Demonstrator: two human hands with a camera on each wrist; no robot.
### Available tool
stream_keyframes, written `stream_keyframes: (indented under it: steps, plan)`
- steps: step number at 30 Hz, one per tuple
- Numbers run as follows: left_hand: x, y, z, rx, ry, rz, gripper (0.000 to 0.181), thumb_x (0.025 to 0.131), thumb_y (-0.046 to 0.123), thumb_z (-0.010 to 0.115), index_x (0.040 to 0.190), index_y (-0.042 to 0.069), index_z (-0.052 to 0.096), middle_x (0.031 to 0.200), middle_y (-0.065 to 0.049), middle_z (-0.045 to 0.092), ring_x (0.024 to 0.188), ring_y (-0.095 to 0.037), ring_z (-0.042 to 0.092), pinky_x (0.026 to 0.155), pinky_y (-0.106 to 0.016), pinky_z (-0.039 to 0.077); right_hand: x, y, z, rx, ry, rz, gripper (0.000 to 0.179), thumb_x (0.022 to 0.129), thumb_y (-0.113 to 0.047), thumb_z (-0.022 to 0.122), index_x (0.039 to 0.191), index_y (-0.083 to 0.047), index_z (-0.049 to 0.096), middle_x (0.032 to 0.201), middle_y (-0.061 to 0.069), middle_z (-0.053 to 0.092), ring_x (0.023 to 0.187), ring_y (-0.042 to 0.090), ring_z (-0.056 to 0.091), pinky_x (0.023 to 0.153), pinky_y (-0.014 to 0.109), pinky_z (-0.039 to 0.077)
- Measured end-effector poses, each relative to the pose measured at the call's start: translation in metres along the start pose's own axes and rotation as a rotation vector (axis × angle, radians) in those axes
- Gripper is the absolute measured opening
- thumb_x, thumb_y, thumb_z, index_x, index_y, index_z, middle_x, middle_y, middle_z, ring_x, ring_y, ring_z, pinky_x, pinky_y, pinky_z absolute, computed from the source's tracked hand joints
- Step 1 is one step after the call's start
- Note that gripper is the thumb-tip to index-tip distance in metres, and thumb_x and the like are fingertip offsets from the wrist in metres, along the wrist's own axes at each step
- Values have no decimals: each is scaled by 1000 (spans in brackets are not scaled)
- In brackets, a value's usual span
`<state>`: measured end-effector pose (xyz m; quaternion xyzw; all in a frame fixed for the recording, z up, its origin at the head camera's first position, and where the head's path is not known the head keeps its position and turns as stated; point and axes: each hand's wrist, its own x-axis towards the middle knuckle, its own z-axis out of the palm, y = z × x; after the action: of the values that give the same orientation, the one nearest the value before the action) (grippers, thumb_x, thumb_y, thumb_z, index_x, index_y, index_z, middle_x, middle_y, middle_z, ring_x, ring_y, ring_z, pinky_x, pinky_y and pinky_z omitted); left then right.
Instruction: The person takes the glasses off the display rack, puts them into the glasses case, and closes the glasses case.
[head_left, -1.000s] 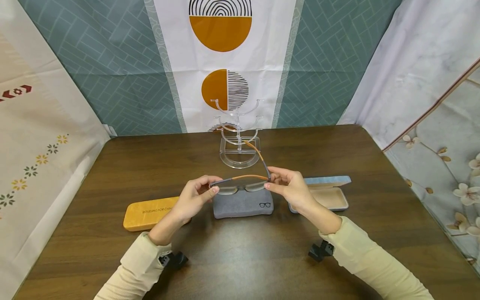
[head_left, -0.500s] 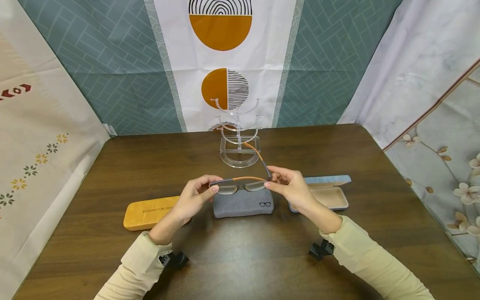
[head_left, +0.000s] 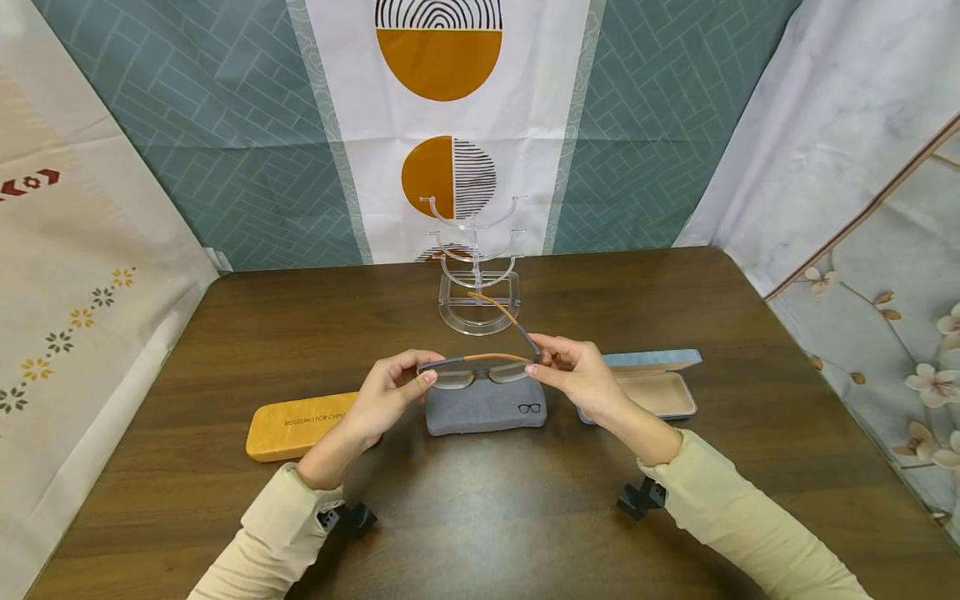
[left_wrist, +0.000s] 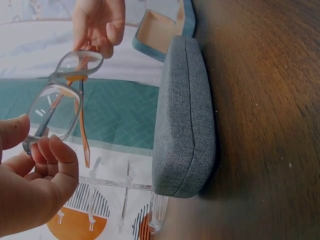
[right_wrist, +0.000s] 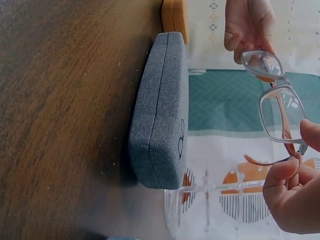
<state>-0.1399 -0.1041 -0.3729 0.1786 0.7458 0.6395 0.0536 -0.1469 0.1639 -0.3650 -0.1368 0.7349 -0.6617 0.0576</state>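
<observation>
A pair of eyeglasses with grey rims and grey-and-orange temples is held between both hands above the closed grey glasses case. My left hand pinches the left end of the frame with thumb and fingers; the left wrist view shows this hand close up. At the other end, my right hand pinches the hinge corner, its thumb on the rim edge and its fingers at the temple's base. The left temple lies folded across behind the lenses. The right temple angles inward, partly folded.
Behind the hands stands a clear plastic display rack with several curved arms. A closed yellow glasses case lies at left, partly hidden by the left forearm. At right a light blue case lies open, its cream lining visible.
The right temple has swung inward, its orange tip moving left and slightly nearer. The right hand has shifted a little; the left hand and cases stay in place.
</observation>
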Motion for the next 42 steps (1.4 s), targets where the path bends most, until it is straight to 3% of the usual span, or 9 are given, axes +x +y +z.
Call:
stream_keyframes:
  steps: [21,42]
  plan:
    - [-1,0,0,-31,6,-13,22,88,-1,55,108,-10,57,78,-9,50,61,-12,46,56,-21,43,-2,2,-1,-70,-40,-32,41,81,2,65,121,7,55,81,6,47,75,14,44,61,20,40]
    - [-2,0,-2,-8,35,-19,23,87,-1,57,109,-9,58,77,-9,48,60,-14,48,57,-28,46,-1,2,-4,-69,-106,-38,38,79,0,68,115,6,59,81,6,54,74,16,44,60,21,41]
